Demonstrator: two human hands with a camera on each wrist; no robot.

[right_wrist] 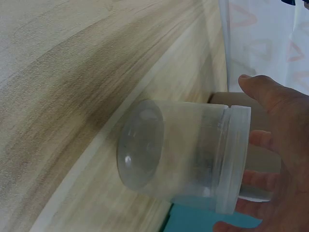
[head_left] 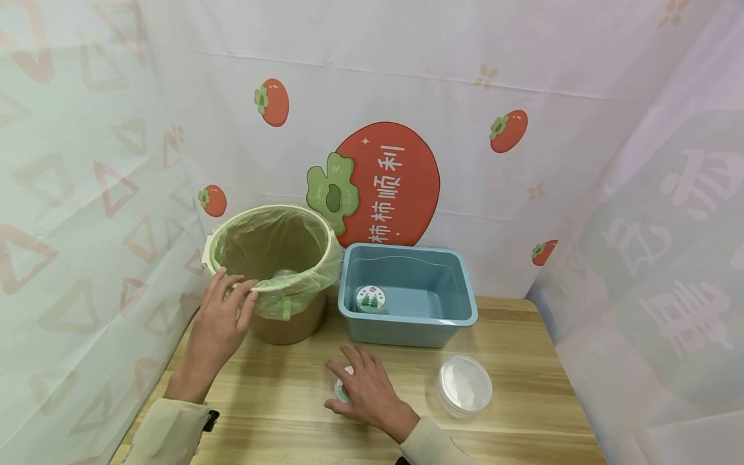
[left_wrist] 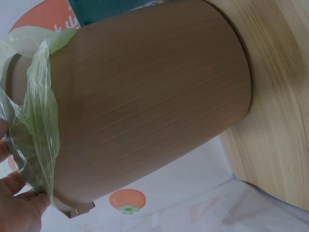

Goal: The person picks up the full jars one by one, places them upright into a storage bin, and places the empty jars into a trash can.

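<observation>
My left hand (head_left: pixel 223 316) is at the near rim of a brown waste bin (head_left: pixel 290 326), its fingers bent over the edge. There it grips the pale green bin bag (head_left: pixel 302 294) folded over the rim; the left wrist view shows the thumb and fingers against the film. Over a clear plastic jar (right_wrist: pixel 178 150) my right hand (head_left: pixel 369 391) spreads its fingers above the lid (right_wrist: pixel 234 159). The jar stands upright on the table, and the hand covers much of its green and white top in the head view. Whether the fingertips touch the lid I cannot tell.
A blue plastic basin (head_left: pixel 407 332) stands right of the bin, holding a round container (head_left: pixel 371 299) with a green and white top. Another clear lidded jar (head_left: pixel 465 384) stands on the wooden table (head_left: pixel 523 361) at right. Printed cloth (head_left: pixel 465 194) hangs around the table.
</observation>
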